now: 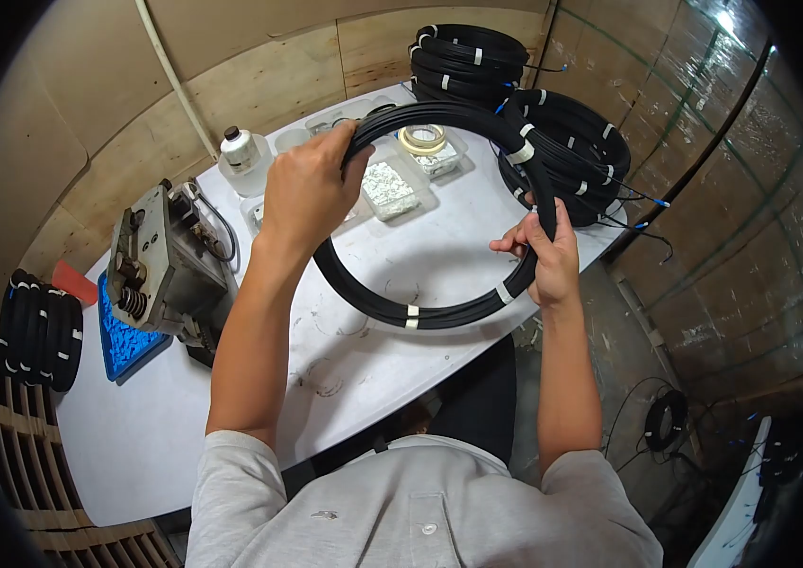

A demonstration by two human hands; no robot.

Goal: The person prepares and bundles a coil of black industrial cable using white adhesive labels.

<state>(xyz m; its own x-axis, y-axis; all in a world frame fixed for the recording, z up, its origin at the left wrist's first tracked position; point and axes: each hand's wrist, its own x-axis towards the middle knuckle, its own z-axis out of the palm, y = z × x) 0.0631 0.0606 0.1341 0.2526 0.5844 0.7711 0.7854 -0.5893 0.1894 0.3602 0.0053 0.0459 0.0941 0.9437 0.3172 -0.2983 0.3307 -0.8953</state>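
Observation:
A black cable coil (458, 314), bound in places with white tape, is held up above the white table. My left hand (312, 185) grips its upper left side, fingers wrapped over the cable. On the right side, my right hand (548, 251) has its palm and thumb around the coil, with some fingers curled inward through the ring. Behind the coil are a clear tray of small white pieces (389, 189) and a roll of tape (422, 139) on another clear box.
Stacked black coils (470, 62) and more coils (572, 156) stand at the table's back right, cable ends sticking out. A metal machine (169, 260) sits left, by a blue tray (127, 336) of blue pieces. A white bottle (239, 149) stands behind. More coils (40, 331) lie far left.

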